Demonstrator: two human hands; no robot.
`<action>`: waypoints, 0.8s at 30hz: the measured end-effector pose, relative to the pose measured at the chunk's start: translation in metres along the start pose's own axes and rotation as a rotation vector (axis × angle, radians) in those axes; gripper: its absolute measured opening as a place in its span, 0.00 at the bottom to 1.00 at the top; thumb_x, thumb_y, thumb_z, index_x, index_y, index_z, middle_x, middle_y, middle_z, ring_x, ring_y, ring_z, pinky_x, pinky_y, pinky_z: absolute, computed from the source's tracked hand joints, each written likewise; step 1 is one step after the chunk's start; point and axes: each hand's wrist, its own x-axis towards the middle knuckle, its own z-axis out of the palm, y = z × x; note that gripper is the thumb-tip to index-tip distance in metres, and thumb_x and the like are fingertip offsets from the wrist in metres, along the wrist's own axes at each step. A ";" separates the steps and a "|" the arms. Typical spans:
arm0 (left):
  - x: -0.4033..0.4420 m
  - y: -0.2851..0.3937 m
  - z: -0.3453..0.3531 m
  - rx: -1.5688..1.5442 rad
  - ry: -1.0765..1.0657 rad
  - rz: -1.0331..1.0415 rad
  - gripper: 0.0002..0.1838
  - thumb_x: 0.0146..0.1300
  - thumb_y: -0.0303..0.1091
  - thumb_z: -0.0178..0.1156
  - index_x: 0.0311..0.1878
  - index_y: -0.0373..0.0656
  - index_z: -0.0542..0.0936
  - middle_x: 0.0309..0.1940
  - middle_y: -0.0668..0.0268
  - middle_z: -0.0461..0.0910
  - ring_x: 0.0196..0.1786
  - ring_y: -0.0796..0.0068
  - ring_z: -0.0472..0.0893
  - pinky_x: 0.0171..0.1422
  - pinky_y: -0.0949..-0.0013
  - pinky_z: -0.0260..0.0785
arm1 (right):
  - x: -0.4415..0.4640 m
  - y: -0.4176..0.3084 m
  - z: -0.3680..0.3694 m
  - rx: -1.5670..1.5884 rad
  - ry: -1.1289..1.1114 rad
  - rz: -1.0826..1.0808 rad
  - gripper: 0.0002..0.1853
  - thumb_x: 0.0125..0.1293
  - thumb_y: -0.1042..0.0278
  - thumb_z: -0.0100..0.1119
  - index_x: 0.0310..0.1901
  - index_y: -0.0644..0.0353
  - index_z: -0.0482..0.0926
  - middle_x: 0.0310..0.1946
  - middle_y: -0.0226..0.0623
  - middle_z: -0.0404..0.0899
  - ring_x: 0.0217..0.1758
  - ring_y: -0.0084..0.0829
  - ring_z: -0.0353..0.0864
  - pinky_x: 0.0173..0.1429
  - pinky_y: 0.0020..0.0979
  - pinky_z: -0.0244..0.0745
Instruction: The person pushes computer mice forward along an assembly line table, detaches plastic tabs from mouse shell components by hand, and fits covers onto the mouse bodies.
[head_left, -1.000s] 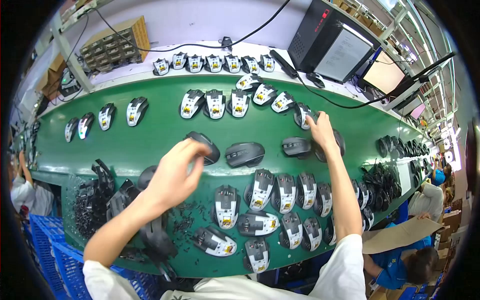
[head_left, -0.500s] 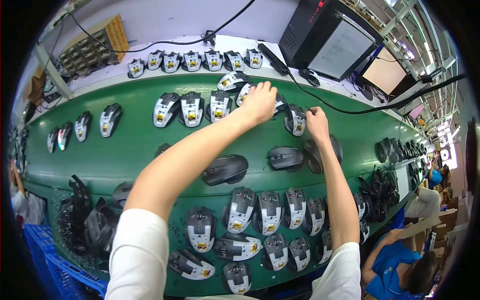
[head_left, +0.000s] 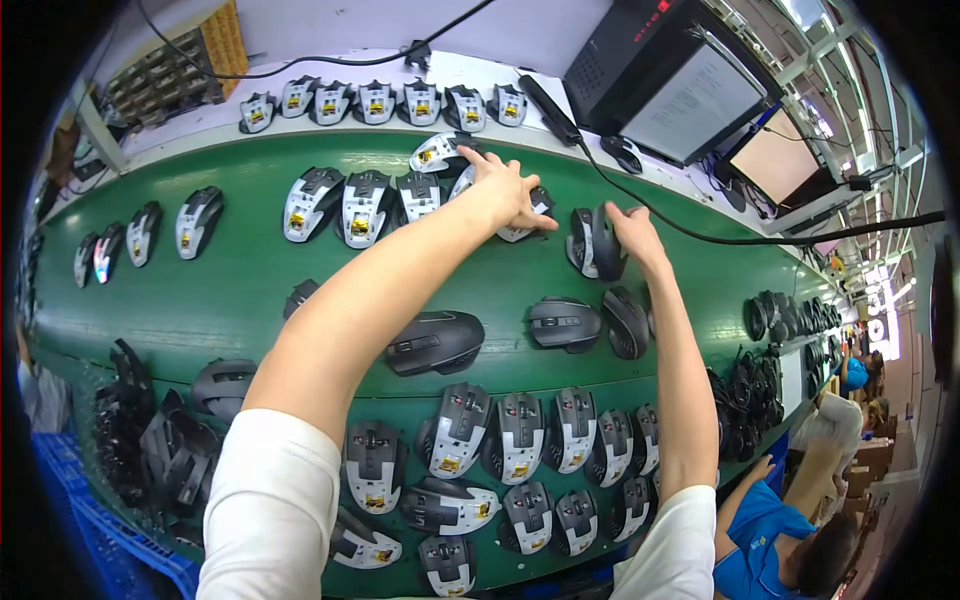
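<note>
Left hand: the person's left hand (head_left: 498, 192) is spread wide over part-built mice near the far edge of the green surface (head_left: 250, 290), thumb beside a white-and-grey mouse (head_left: 537, 203); whether it grips that mouse cannot be told.
Right hand: the right hand (head_left: 634, 235) pinches the upper end of a dark cover (head_left: 606, 248) between thumb and fingers.
Cover and its neighbour: the cover stands tilted, right against an uncovered mouse (head_left: 578, 240), right of centre and towards the far edge; whether the two are joined is unclear.
Far side: three uncovered mice (head_left: 366, 210) stand left of the left hand; four more (head_left: 199, 222) spread towards the left end.
Middle: dark mice (head_left: 437, 343) lie crosswise, with a dark shell (head_left: 625, 322) to their right.
Near edge: uncovered mice (head_left: 520, 440) in uneven rows, white and grey with yellow patches.
Left near corner: a heap of black parts (head_left: 180, 440) above a blue crate (head_left: 110, 520).
Right end: tangled black cables (head_left: 750, 400).
Shelf beyond the far edge: seven uncovered mice (head_left: 376, 103) in a row, and a black computer tower (head_left: 640, 80).
Right, off the surface: another person in a blue shirt (head_left: 765, 530).
</note>
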 end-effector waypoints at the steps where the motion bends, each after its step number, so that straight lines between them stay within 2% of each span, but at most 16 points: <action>1: -0.007 -0.004 0.001 0.005 0.000 -0.010 0.49 0.60 0.85 0.47 0.75 0.59 0.75 0.72 0.50 0.72 0.73 0.33 0.68 0.65 0.03 0.40 | 0.000 -0.001 0.003 0.005 -0.005 -0.009 0.28 0.73 0.49 0.56 0.54 0.74 0.79 0.47 0.54 0.87 0.47 0.50 0.87 0.55 0.42 0.80; 5: -0.037 -0.015 0.011 -0.009 0.086 -0.006 0.49 0.62 0.84 0.45 0.75 0.58 0.74 0.70 0.49 0.72 0.73 0.32 0.68 0.65 0.04 0.42 | -0.008 0.018 0.016 -0.044 0.071 -0.138 0.29 0.71 0.45 0.60 0.52 0.72 0.82 0.42 0.51 0.88 0.43 0.47 0.88 0.52 0.42 0.81; 11: -0.094 -0.044 0.013 0.002 0.053 -0.041 0.48 0.65 0.83 0.44 0.75 0.57 0.73 0.69 0.47 0.73 0.71 0.31 0.69 0.64 0.05 0.44 | -0.007 0.021 0.012 0.041 0.171 -0.111 0.26 0.70 0.46 0.62 0.48 0.68 0.85 0.40 0.51 0.89 0.43 0.48 0.88 0.52 0.42 0.82; 16: -0.146 -0.067 0.025 -0.013 0.085 -0.078 0.47 0.66 0.82 0.44 0.75 0.56 0.73 0.67 0.46 0.73 0.69 0.30 0.70 0.63 0.06 0.46 | -0.003 0.010 0.018 -0.100 0.184 -0.123 0.25 0.70 0.46 0.63 0.45 0.66 0.86 0.39 0.50 0.88 0.39 0.45 0.88 0.47 0.42 0.82; 21: -0.181 -0.089 0.030 -0.020 0.111 -0.101 0.46 0.66 0.81 0.45 0.75 0.56 0.73 0.65 0.45 0.74 0.68 0.30 0.70 0.63 0.06 0.46 | 0.011 0.001 0.041 -0.318 0.317 -0.219 0.24 0.70 0.47 0.62 0.42 0.66 0.86 0.39 0.53 0.87 0.41 0.52 0.88 0.48 0.47 0.83; 24: -0.196 -0.096 0.038 -0.027 0.147 -0.089 0.46 0.67 0.81 0.44 0.76 0.56 0.72 0.65 0.45 0.73 0.68 0.29 0.69 0.63 0.06 0.46 | 0.013 -0.003 0.047 -0.460 0.312 -0.272 0.25 0.72 0.47 0.60 0.48 0.68 0.83 0.43 0.57 0.84 0.46 0.57 0.86 0.52 0.51 0.82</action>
